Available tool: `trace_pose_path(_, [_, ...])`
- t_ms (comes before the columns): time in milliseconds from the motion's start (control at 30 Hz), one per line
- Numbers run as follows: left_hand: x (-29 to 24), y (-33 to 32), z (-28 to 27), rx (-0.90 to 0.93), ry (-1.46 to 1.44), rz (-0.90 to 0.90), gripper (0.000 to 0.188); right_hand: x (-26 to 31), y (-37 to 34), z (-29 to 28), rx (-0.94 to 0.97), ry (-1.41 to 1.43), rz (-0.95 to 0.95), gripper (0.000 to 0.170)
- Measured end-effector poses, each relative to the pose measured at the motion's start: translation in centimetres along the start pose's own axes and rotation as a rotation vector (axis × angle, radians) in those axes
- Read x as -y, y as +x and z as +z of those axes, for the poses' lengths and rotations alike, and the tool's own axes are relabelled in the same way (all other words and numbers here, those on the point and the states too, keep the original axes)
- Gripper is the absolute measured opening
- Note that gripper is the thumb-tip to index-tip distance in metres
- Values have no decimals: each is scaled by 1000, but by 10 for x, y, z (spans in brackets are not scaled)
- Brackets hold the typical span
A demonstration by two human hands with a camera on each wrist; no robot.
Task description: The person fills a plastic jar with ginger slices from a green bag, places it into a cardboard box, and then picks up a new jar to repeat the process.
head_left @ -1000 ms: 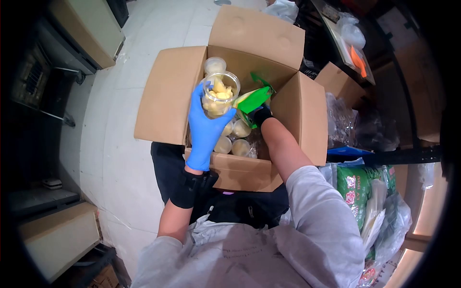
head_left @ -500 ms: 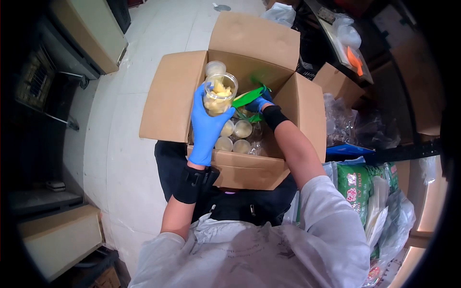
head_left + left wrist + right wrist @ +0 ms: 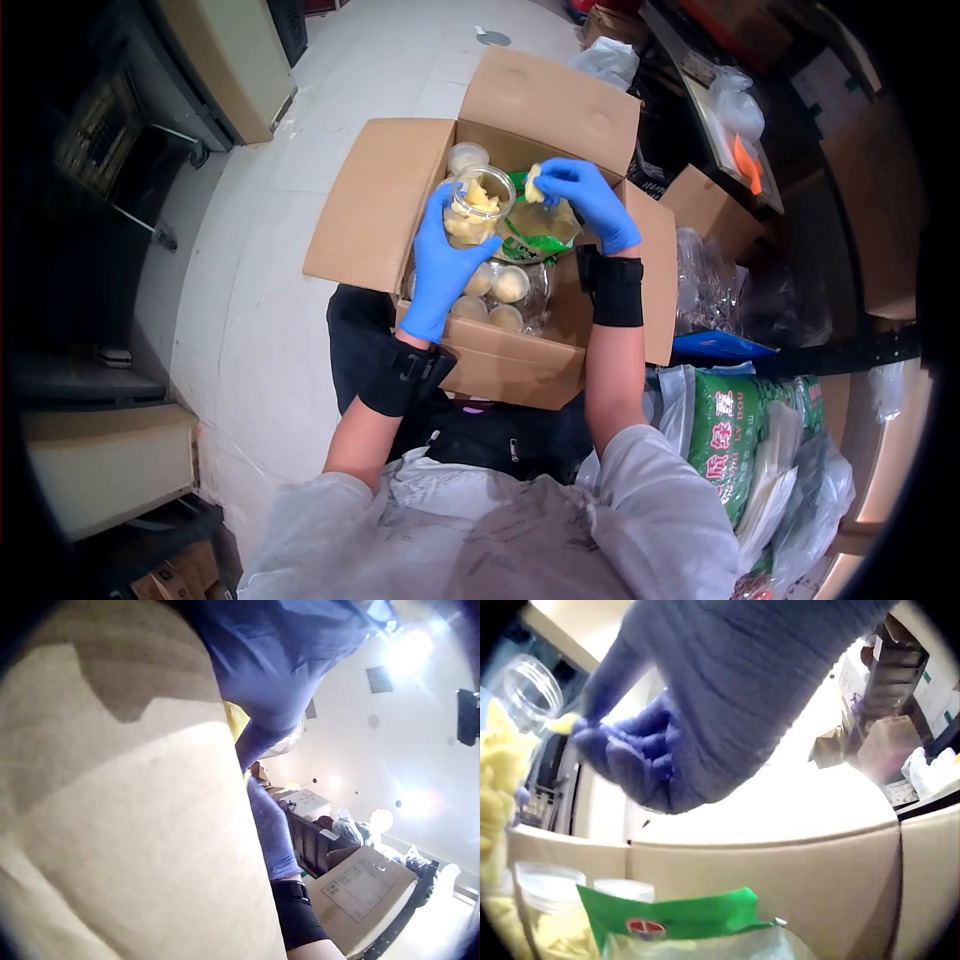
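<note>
"What's the jar point(image 3: 470, 226)?"
"Clear plastic by the look, smooth and glossy; the bag point(image 3: 705, 913), shiny plastic film."
"And the box point(image 3: 380, 200)?"
"Matt cardboard. The gloves point(image 3: 727, 690) look rubbery, finely wrinkled; the shirt point(image 3: 480, 540), creased cloth."

A bag point(image 3: 535, 242) sits in the carton point(image 3: 515, 365), right of the jar point(image 3: 471, 226).

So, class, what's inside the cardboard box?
Round tubs, clear plastic and a green bag. The left hand and its jar block part; what lies beneath the tubs is hidden.
</note>
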State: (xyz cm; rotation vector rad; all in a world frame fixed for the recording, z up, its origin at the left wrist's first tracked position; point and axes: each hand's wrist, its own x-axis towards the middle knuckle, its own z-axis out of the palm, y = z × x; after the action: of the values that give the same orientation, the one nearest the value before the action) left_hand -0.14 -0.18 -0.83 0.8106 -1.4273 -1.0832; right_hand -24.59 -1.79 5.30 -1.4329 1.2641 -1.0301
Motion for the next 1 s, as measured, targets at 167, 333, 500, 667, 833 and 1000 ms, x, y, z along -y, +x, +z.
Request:
trace_pose_path(167, [-2,-1,-1,29,54,-20,79,32,-4,37,-188,179,-247,19])
trace_pose_path(333, [-2,-1,2,18,66,16,79,40,-6,53,-81,6,-313,21])
trace_pose_path(500, [1,0,3,31,62,-13,80,32,-5,47,-88,-20,-332,22])
trace_pose_path(667, [-2,-1,1,68,20,-12,78,24,-11,14,-94,-4,-210,19])
trace_pose_path(833, [-4,0,3,33,-54,-43,80,2,-27,-20,376,-300,108,19])
trace_pose_path(1000, [-2,0,3,37,-21,-47,81,-17,-30,5,443,-556,339,26])
